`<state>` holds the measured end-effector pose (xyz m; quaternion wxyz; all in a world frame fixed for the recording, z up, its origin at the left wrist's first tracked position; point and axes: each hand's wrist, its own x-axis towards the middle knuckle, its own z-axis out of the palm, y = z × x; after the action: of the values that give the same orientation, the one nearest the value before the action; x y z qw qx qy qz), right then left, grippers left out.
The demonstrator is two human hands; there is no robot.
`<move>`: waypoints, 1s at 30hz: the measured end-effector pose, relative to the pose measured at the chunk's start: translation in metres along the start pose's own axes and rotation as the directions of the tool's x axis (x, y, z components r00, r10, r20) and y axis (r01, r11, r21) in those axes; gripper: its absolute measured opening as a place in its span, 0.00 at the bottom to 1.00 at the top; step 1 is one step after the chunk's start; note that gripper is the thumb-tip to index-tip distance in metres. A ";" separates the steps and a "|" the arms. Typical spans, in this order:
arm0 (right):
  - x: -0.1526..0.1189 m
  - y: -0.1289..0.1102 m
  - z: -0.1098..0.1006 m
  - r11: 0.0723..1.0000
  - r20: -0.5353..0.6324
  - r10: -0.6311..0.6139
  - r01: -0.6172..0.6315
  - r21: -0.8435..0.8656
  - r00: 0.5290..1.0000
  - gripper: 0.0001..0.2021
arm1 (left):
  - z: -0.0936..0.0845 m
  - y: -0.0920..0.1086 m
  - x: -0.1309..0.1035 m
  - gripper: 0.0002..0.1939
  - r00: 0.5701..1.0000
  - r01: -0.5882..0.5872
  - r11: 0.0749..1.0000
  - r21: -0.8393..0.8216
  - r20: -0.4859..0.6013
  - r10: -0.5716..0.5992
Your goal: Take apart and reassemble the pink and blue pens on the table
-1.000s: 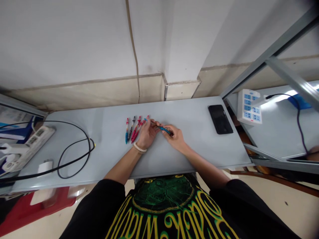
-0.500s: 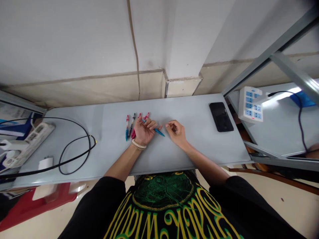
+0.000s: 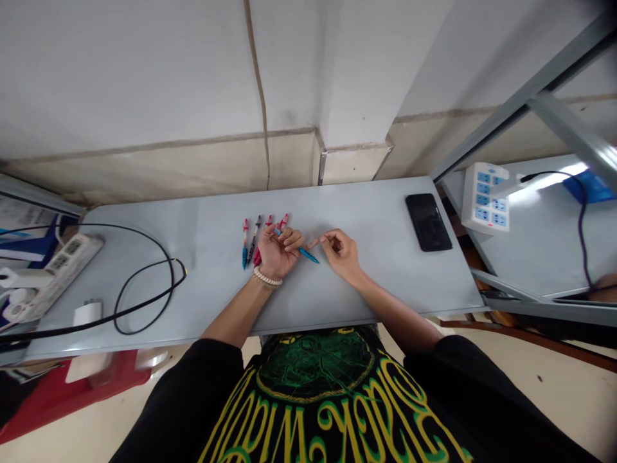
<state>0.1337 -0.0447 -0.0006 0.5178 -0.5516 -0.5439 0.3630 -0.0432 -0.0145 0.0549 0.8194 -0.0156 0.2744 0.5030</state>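
My left hand [image 3: 279, 253], palm up with a beaded bracelet at its wrist, has its fingers curled around a blue pen [image 3: 309, 256]. The pen's tip points right and toward me. Just right of it, the thumb and fingers of my right hand [image 3: 341, 251] are pinched together, close to an outstretched left fingertip; anything between them is too small to make out. Left of and behind my left hand lie a blue pen with a pink end [image 3: 245, 245], a black pen [image 3: 253, 241] and pink pens [image 3: 284, 220], partly hidden by the hand.
On the grey table [image 3: 207, 257], a black phone [image 3: 429, 222] lies at the right. At the left are a looped black cable [image 3: 174, 276], a white charger [image 3: 89, 313] and a power strip [image 3: 65, 276]. Beyond the metal frame at right stands a white multi-socket block [image 3: 486, 198].
The gap between my left fingertip and my right hand's pinched fingers has narrowed until they nearly or just touch. The blue pen stays in my left hand.
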 end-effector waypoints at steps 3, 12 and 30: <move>0.001 0.001 0.000 0.999 0.016 0.024 -0.024 -0.023 1.000 0.19 | -0.002 0.000 0.001 0.30 0.999 -0.030 0.998 0.047 -0.009 0.031; -0.002 0.001 -0.005 0.996 0.295 -0.054 0.071 -0.046 0.954 0.20 | -0.002 -0.003 0.006 0.33 0.992 -0.119 0.962 0.247 0.002 0.123; -0.014 -0.005 -0.004 0.947 0.309 0.201 -0.264 0.181 0.930 0.29 | -0.058 -0.021 -0.050 0.25 0.886 -0.402 0.600 0.692 0.129 0.446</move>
<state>0.1341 -0.0601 0.0031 0.4444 -0.4935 -0.5001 0.5558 -0.0682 -0.0826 0.0241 0.6113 0.3478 0.4631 0.5394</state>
